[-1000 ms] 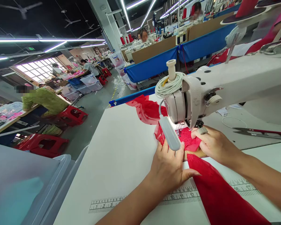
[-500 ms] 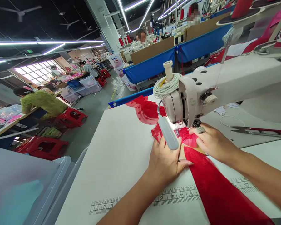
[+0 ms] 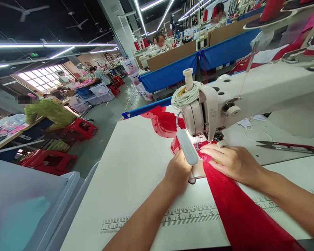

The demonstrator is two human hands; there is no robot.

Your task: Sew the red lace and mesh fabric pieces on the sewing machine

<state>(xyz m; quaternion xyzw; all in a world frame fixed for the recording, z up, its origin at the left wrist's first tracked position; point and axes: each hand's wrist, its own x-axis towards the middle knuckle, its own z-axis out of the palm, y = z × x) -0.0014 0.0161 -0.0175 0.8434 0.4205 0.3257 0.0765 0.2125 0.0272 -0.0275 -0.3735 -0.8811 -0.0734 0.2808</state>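
Observation:
A white sewing machine point(image 3: 251, 101) stands over the table, with its needle area lit by a small grey lamp point(image 3: 187, 146). Red sheer fabric with lace point(image 3: 232, 202) runs from under the presser foot down over the table's front edge. My right hand point(image 3: 231, 160) is closed on this fabric just right of the needle, fingertips close to the presser foot. Left of the needle, my left hand point(image 3: 178, 170) rests with curled fingers. The lamp partly hides those fingers, and whatever they grip cannot be made out. More red fabric point(image 3: 163, 123) lies bunched behind the lamp.
Thread snips point(image 3: 288, 146) lie right of my right hand, near a loop of thin white cord point(image 3: 259, 135). A printed ruler point(image 3: 183, 218) crosses the front of the white table point(image 3: 131, 167). Translucent bins point(image 3: 28, 205) stand at left; co-workers sit beyond.
My left hand has drawn back slightly, its fingers and thumb now curled in. My right hand has moved left, its fingers reaching over the fabric by the needle.

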